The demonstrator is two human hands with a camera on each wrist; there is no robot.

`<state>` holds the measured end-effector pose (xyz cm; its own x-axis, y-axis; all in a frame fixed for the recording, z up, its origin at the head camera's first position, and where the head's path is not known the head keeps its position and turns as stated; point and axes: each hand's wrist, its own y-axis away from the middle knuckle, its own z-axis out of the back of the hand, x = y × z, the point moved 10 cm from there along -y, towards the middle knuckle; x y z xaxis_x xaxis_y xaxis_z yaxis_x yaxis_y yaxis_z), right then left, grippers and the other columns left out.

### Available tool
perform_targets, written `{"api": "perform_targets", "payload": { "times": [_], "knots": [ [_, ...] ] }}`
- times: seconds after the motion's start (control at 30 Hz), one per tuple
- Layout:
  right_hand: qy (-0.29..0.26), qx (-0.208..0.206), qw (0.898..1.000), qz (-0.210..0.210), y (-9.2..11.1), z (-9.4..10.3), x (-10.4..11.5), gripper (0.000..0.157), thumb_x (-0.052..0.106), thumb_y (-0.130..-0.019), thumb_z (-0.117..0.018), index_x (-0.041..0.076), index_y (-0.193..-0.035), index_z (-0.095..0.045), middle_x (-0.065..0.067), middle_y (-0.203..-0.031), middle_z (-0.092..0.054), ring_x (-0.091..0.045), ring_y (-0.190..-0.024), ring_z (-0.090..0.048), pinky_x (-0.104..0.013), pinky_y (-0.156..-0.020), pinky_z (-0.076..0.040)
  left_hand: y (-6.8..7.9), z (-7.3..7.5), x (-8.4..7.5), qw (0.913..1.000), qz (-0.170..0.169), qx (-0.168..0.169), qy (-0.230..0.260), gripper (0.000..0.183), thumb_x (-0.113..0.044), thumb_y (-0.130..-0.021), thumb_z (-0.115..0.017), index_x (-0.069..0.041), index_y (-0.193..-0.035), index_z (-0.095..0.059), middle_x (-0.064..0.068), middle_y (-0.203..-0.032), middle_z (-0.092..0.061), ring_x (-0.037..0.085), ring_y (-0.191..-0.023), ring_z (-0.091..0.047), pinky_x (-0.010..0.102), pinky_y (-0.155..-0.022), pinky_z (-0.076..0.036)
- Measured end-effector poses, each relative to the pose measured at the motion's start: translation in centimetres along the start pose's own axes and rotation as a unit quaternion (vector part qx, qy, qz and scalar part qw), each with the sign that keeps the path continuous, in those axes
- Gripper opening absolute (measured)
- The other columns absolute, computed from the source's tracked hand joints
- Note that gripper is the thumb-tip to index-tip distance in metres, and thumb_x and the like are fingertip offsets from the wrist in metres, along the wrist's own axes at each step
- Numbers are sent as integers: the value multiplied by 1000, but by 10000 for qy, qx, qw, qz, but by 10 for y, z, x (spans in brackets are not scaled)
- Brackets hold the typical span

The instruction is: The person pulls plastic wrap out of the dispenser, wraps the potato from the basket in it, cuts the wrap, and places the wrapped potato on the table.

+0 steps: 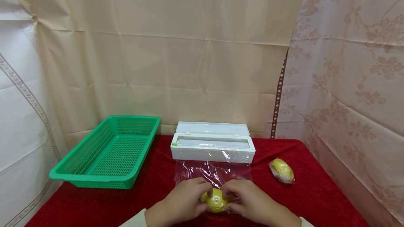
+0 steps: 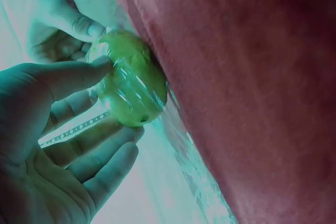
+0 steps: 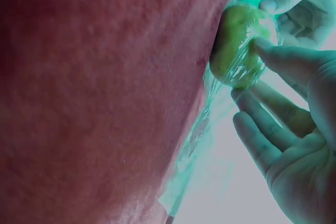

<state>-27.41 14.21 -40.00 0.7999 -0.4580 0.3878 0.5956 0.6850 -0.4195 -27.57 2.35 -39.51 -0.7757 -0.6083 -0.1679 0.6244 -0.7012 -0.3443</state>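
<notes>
A yellow fruit [image 1: 217, 200] lies near the front edge of the table, with clear plastic wrap drawn over it. My left hand [image 1: 189, 199] grips its left side between thumb and fingers. On the other side my right hand [image 1: 249, 199] holds it the same way. From the fruit the sheet of plastic wrap [image 1: 214, 171] runs back to a white wrap dispenser [image 1: 213, 155], whose lid stands up. In the left wrist view the film is stretched in shiny creases across the fruit [image 2: 128, 77]. The right wrist view shows film trailing from the fruit [image 3: 233, 45].
Another yellow fruit [image 1: 282, 170], wrapped in film, lies at the right on the red tablecloth [image 1: 315, 192]. A green plastic basket [image 1: 134, 176] stands at the left. Beige curtains [image 1: 189, 62] hang behind the table, and a patterned one [image 1: 356, 80] along its right side.
</notes>
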Motion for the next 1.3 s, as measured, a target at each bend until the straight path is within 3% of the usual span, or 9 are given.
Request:
{"api": "perform_targets", "payload": {
  "times": [0.17,0.37,0.47,0.57,0.73,0.83,0.93,1.1,1.3],
  "knots": [
    [-628,66,9980,7,-1,3,-7,24,17,-85,-85,25,-100,-69,13,-95,-70,-5,-86,-65,-26,-76,-58,-4,1,6,9990,123,93,426,20,-30,-81,-88,-24,-90,-71,-16,-81,-65,-4,-73,-52,15,-67,-45],
    [-1589,314,9850,-592,1,-4,-30,15,19,-92,-78,20,-101,-66,8,-105,-74,-8,-97,-72,-30,-84,-60,-8,-6,23,9920,516,274,1121,15,-30,-85,-86,-23,-93,-75,-14,-82,-64,0,-75,-57,15,-67,-47],
    [-1770,290,9812,-706,2,-6,-38,11,19,-94,-76,20,-100,-68,6,-110,-76,-11,-99,-73,-30,-87,-60,-10,-8,32,9875,653,271,1409,15,-30,-85,-85,-22,-95,-78,-13,-89,-68,0,-84,-62,16,-73,-51],
    [-1744,235,9816,-739,1,-7,-44,8,18,-95,-75,21,-100,-70,7,-108,-76,-9,-98,-72,-28,-87,-59,-11,-13,41,9768,898,358,1909,12,-28,-86,-85,-21,-94,-78,-14,-90,-70,-3,-86,-65,17,-75,-54],
    [-1287,54,9900,-583,-3,-1,-44,12,13,-95,-74,24,-100,-72,12,-103,-74,-4,-96,-69,-26,-85,-58,-14,-21,54,9575,1261,509,2543,8,-24,-87,-83,-19,-91,-78,-16,-86,-72,-3,-78,-68,18,-73,-55],
    [-753,-124,9967,-266,-6,6,-36,15,11,-93,-76,25,-99,-73,13,-102,-72,-5,-97,-68,-26,-85,-57,-16,-24,60,9534,1367,592,2625,7,-25,-87,-83,-21,-90,-78,-17,-83,-72,-2,-76,-68,18,-72,-55],
    [47,-271,9996,-65,-7,10,-27,15,20,-87,-83,28,-96,-73,16,-104,-69,-4,-99,-65,-26,-87,-55,-18,-26,65,9482,1487,671,2727,6,-26,-87,-83,-23,-89,-78,-16,-81,-72,-1,-75,-68,20,-69,-56],
    [1235,-323,9911,-379,-8,11,-24,31,43,-73,-92,33,-95,-72,21,-100,-62,0,-94,-56,-27,-81,-50,-21,-27,73,9460,1671,736,2679,7,-29,-88,-83,-24,-89,-79,-17,-80,-73,2,-75,-67,22,-70,-55],
    [1850,-346,9791,-768,-9,7,-27,40,47,-67,-93,28,-96,-72,16,-95,-63,-4,-90,-56,-33,-79,-51,-25,-28,84,9415,1986,719,2626,20,-32,-86,-84,-18,-94,-73,-12,-79,-72,4,-77,-67,26,-74,-55]
  ]
}}
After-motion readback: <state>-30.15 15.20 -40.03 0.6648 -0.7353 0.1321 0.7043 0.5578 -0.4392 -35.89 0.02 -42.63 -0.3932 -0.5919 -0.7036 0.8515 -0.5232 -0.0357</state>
